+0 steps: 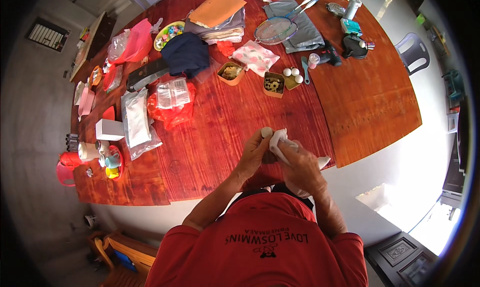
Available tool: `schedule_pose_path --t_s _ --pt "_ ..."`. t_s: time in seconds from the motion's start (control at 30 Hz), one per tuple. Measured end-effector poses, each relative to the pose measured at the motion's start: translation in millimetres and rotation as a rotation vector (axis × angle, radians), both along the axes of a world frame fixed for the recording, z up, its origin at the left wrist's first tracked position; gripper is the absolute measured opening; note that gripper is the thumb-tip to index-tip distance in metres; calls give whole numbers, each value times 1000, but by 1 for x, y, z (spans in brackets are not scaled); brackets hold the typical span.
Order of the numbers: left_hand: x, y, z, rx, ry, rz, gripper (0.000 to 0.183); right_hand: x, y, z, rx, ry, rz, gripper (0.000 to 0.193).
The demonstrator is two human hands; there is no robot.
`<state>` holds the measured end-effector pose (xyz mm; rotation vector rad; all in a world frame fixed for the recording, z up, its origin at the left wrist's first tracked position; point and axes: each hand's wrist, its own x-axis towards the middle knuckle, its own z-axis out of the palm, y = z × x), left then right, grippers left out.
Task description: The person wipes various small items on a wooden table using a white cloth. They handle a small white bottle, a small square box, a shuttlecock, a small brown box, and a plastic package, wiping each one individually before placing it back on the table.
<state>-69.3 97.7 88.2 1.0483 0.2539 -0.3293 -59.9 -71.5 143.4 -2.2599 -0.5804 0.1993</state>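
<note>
Close in front of me, over the table's near edge, my left hand (pixel 253 152) pinches a small pale round object (pixel 267 132) between thumb and fingers. Its exact kind is too small to tell. My right hand (pixel 301 168) is closed on a crumpled white cloth (pixel 278 139), pressed close beside that object. A loose end of the cloth sticks out past the right fingers. Farther off stand two square brownish boxes, one with pale crumpled contents (pixel 230 73), the other with small dark and yellowish pieces (pixel 273 85). Several white balls (pixel 293 76) sit in a small holder beside them.
The red-brown wooden table (pixel 225 157) carries a red plastic bag (pixel 172 109), a white box (pixel 109 130), cups on a red tray (pixel 114 161), dark folded cloth (pixel 185 54), a floral pouch (pixel 256 57), badminton rackets (pixel 276 30) and a dark power tool (pixel 330 53).
</note>
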Motion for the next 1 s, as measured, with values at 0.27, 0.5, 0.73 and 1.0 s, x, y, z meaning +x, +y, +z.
schedule_pose_path --t_s 0.27,0.5,0.73,1.0 --pt "62 13 -91 213 155 326 22 43 -39 -38 -129 183 -12 26" --pt "90 27 -184 309 404 264 21 74 -63 -76 -181 278 23 28" --pt "154 -41 -185 745 53 129 17 104 -90 -103 -238 394 -20 27" --pt "246 -124 -217 1043 -413 223 42 114 -132 -136 -243 471 -147 33"
